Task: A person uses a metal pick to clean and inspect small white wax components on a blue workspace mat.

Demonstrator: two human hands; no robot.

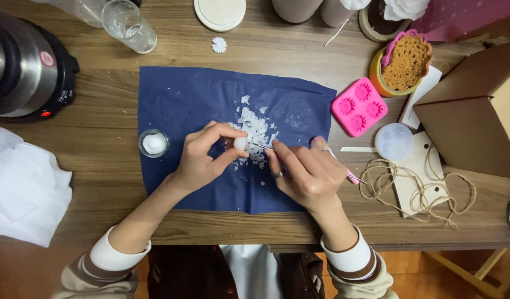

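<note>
Over the dark blue sheet, the left hand has its grip closed on a small white ball, while the right hand is clamped on a thin pink-handled tool whose metal tip touches the ball. A heap of white flakes already lies on the sheet just behind the ball, so trimming looks well under way, though the ball is not yet set down. Left of the sheet stands a small glass cup; right of it lie a pink mould and loose twine, none of them blocking the hands.
</note>
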